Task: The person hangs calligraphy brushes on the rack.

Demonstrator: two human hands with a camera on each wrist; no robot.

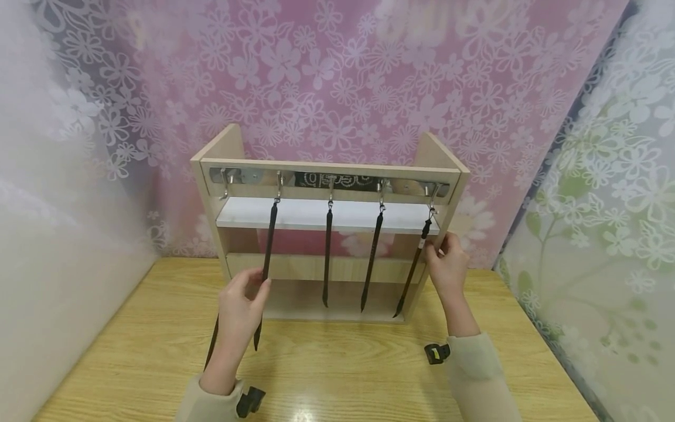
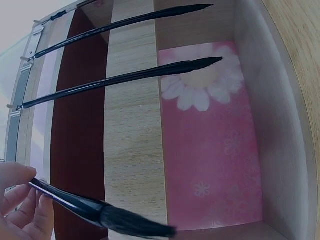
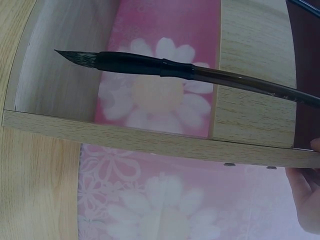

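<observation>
My left hand (image 1: pixel 239 299) pinches a dark calligraphy brush (image 1: pixel 269 240) that hangs from the second hook of a small wooden shelf (image 1: pixel 337 166). In the left wrist view, thumb and fingers hold this brush (image 2: pixel 90 207) by its handle, above the broad dark tip. My right hand (image 1: pixel 448 264) grips the shelf's right side panel, fingers on both faces of the board. Close beside it, a brush with a pale band (image 1: pixel 413 264) hangs from the rightmost hook. Two more brushes hang between, a middle brush (image 1: pixel 327 252) and another brush (image 1: pixel 372 258).
A metal hook strip (image 1: pixel 245 175) runs along the shelf's upper front; its leftmost hook (image 1: pixel 224 183) carries no brush. A thin dark stick (image 1: pixel 212 343) is partly hidden behind my left forearm. The shelf stands on a wood-grain table (image 1: pixel 337 363) before a pink floral backdrop (image 1: pixel 337 76).
</observation>
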